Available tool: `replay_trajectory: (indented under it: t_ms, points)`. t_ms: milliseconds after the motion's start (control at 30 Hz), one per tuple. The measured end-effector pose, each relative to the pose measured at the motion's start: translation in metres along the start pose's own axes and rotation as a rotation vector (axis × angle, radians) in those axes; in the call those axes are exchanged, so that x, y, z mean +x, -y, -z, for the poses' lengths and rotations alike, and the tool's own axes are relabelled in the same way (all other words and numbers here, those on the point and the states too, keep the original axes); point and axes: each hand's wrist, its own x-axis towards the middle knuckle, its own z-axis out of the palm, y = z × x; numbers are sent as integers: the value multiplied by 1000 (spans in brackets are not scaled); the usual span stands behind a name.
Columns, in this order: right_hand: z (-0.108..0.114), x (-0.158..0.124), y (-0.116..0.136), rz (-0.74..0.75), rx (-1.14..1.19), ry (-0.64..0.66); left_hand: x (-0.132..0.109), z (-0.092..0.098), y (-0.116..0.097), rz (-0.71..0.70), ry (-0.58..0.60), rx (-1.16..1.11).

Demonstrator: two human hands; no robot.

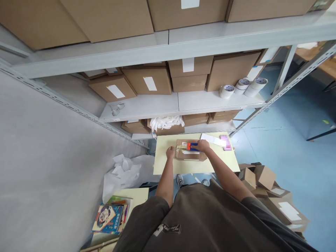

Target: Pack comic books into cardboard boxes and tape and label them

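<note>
A small cardboard box point(193, 156) lies on the pale yellow tabletop point(164, 166), with white labels and a strip of tape across its upper face. My left hand point(170, 152) is closed at the box's left end, its fingers against the edge; what lies under the fingertips is hidden. Over the box, my right hand point(202, 145) is wrapped round a blue and orange tape dispenser point(193, 146). The dispenser's orange end points left, along the taped middle of the box.
Behind the table stands a shelf rack point(147, 106) of cartons, with tape rolls point(227, 91) and clear glasses point(117, 108). White papers point(213, 139) and a pink item point(226, 142) lie at right. Books point(109, 217) lie lower left; open cartons point(274, 199) pile up on the right floor.
</note>
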Motion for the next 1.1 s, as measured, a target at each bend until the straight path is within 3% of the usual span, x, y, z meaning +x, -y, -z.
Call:
replay_trajectory:
  t_ms: [200, 333, 433, 533, 700, 800, 933, 1100]
  points:
    - [-6, 6, 8, 8, -37, -24, -11, -26, -23, 72, 25, -41]
    - [-1, 8, 14, 20, -10, 13, -14, -30, -28, 99, 6, -14]
    - [12, 7, -2, 48, 19, 58, -14, -32, -28, 115, -5, 6]
    - [31, 2, -52, 41, 13, 70, -14, -35, -29, 117, -11, 25]
    - [56, -27, -174, -85, -117, 52, -12, -38, -26, 81, 11, 43]
    - [58, -44, -211, -165, -128, 48, -9, -37, -22, 69, 24, 54]
    - [50, -48, -199, -198, -115, 43, -1, -27, -12, 58, 48, 33]
    - [39, -47, -137, -200, -51, 30, 11, 0, 10, 39, 73, -28]
